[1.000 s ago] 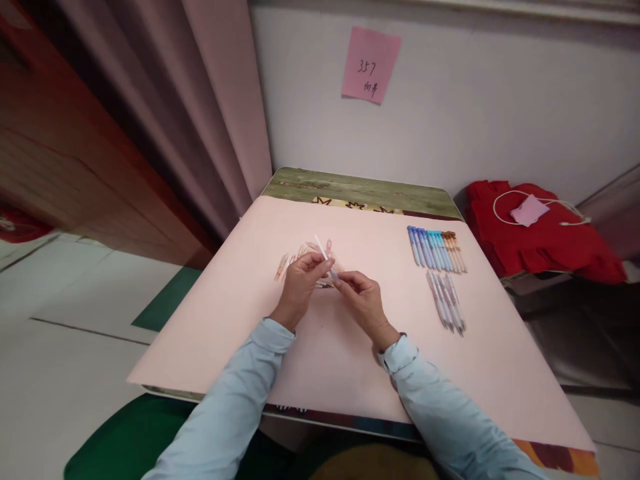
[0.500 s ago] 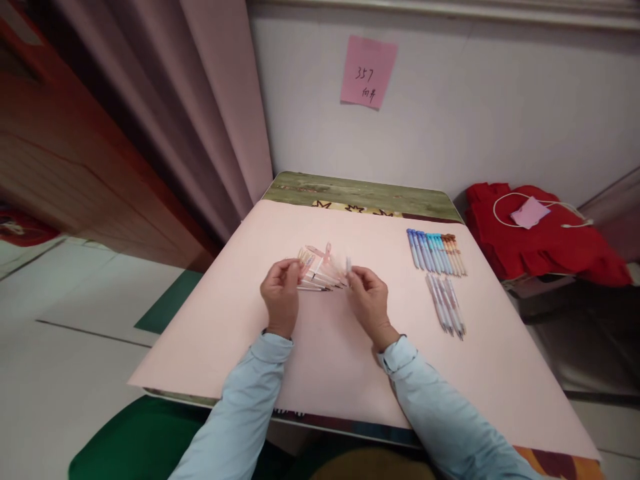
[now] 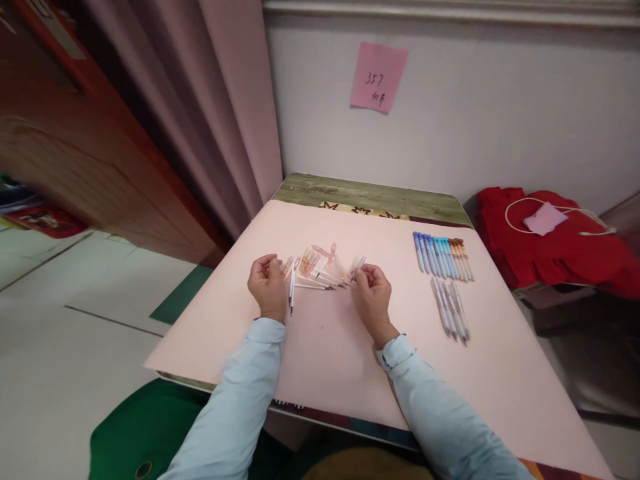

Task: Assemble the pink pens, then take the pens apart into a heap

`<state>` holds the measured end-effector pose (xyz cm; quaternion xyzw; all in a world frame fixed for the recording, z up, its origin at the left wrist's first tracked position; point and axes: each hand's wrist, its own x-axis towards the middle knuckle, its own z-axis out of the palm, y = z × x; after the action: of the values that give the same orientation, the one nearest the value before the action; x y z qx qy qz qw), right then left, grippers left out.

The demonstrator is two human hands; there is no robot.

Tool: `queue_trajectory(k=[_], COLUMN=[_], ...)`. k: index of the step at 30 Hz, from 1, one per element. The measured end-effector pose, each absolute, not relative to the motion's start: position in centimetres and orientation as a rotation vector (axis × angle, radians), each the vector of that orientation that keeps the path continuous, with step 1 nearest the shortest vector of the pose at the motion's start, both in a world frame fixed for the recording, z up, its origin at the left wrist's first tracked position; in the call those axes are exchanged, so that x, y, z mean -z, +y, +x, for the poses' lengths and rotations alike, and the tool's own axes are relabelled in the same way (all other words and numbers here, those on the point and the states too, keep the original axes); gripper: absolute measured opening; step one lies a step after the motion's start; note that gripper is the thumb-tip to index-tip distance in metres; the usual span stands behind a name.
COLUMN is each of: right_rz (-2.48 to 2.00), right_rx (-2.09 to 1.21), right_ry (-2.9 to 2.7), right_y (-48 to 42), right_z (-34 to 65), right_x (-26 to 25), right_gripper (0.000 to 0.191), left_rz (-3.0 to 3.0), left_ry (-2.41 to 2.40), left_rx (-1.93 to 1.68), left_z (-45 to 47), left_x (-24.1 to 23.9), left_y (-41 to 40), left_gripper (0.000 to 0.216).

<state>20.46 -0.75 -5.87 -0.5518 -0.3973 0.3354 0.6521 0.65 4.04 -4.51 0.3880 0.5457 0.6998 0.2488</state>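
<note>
A loose pile of white and pink pens (image 3: pixel 320 272) lies fanned out on the pale pink sheet between my hands. My left hand (image 3: pixel 269 288) is closed at the pile's left edge, thumb against curled fingers; what it holds, if anything, is hidden. Right beside its fingertips, a white pen (image 3: pixel 293 290) points toward me. On the other side, my right hand (image 3: pixel 373 297) pinches a slim pale pen (image 3: pixel 359 263), its end sticking up past the thumb. Further right, a neat row of blue, light blue and brown pens (image 3: pixel 443 257) lies above several pale grey pens (image 3: pixel 451 310).
The pink sheet (image 3: pixel 345 373) covers most of a table with a green wood-patterned top (image 3: pixel 370 191). A red cloth (image 3: pixel 555 257) with a white cable and pink paper is at the right. A pink note (image 3: pixel 379 77) hangs on the wall; a green stool (image 3: pixel 145 427) stands lower left.
My left hand has shifted left from the pile, and a white pen now shows pointing toward me beside it. The pale pen in my right hand has tilted. The view has shifted slightly.
</note>
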Motion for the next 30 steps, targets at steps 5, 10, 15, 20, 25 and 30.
queue_trajectory(k=[5,10,15,20,25,30], right_rz=[-1.236,-1.224,-1.234,-1.244,-1.263,-1.261], right_rx=[-0.776,-0.789,-0.775,-0.792,-0.778,-0.785], right_ry=[-0.880,-0.869,-0.882,-0.874,-0.896,-0.909], right_y=[-0.6,-0.7,-0.8,-0.8,-0.9,-0.9], right_z=[20.7,20.8,21.0,21.0,20.9,20.7], right_x=[6.0,5.8,6.0,6.1,6.0,6.0], right_gripper=[0.030,0.028,0.027,0.030,0.030,0.030], left_rz=[1.096,1.100,1.122,1.494,1.752,1.799], left_ry=[1.518,1.558,1.706,2.192,2.258,2.244], left_rx=[-1.941,-1.928,-1.839,-1.273,-0.905,-0.833], left_z=[0.3,0.1,-0.6,-1.4,-1.0,-1.1], left_x=[5.1,5.5,5.8,5.6,4.8,4.4], left_y=[4.4,4.6,4.7,4.5,3.9,3.6], left_gripper=[0.016,0.017,0.017,0.009,0.010,0.009])
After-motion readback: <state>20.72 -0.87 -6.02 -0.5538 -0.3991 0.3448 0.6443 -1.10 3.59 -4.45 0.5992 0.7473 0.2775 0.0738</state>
